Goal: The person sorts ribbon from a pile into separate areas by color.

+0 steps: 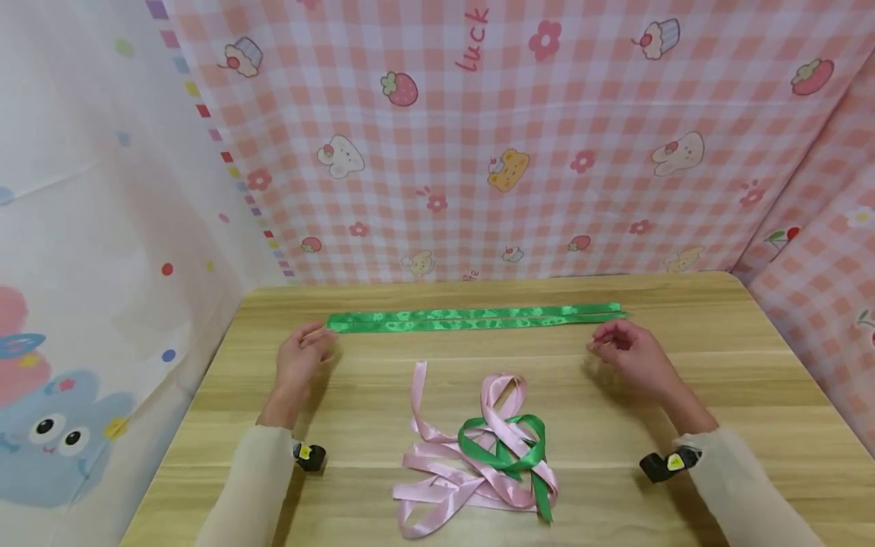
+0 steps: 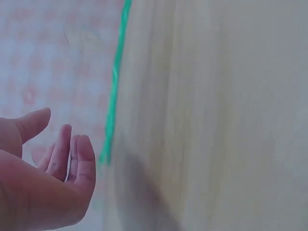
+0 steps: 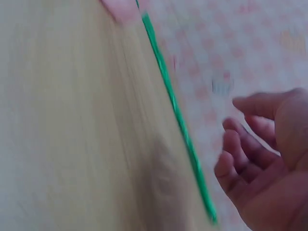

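Observation:
A long green satin ribbon [image 1: 437,325] lies doubled in two near-parallel strips along the back of the table. Its folded left end is beside my left hand [image 1: 301,361], whose fingers are relaxed. In the left wrist view, the thumb of that left hand [image 2: 53,178] stands apart from the fingers, with nothing held. By the ribbon's right end is my right hand [image 1: 636,357]. Loosely bent fingers and an empty palm show on the right hand [image 3: 267,163] in the right wrist view, apart from the green ribbon [image 3: 175,108].
Nearer the front of the wooden table [image 1: 355,425], a pink satin ribbon [image 1: 506,434] lies in loose loops. Another green ribbon piece [image 1: 542,494] is looped over it. A pink checked curtain [image 1: 437,137] hangs behind the table, and a white printed cloth [image 1: 123,228] hangs at left.

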Available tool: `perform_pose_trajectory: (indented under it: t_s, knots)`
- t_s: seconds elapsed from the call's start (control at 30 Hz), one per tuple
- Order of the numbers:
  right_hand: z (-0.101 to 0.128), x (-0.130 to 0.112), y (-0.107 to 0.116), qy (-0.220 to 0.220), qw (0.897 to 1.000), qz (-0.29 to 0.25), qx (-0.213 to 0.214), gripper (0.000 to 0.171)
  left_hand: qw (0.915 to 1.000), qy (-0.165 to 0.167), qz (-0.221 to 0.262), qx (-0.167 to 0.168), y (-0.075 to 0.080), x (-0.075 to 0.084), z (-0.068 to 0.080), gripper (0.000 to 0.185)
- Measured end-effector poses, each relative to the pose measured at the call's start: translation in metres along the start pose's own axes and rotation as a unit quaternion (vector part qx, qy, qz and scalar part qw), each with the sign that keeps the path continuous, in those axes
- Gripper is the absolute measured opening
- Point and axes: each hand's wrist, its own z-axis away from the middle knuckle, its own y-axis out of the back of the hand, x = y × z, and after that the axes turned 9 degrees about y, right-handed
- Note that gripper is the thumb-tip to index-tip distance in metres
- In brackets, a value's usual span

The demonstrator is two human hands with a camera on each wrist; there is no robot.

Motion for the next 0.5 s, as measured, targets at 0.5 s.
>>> perform_pose_trajectory:
  t_s: [0.5]
  knots:
    - [0.038,-0.073,-0.069,0.191,0.947,-0.017,-0.258,0.014,0.9546,-0.11,-0.112,-0.253,-0.081,-0.002,0.085,0.038]
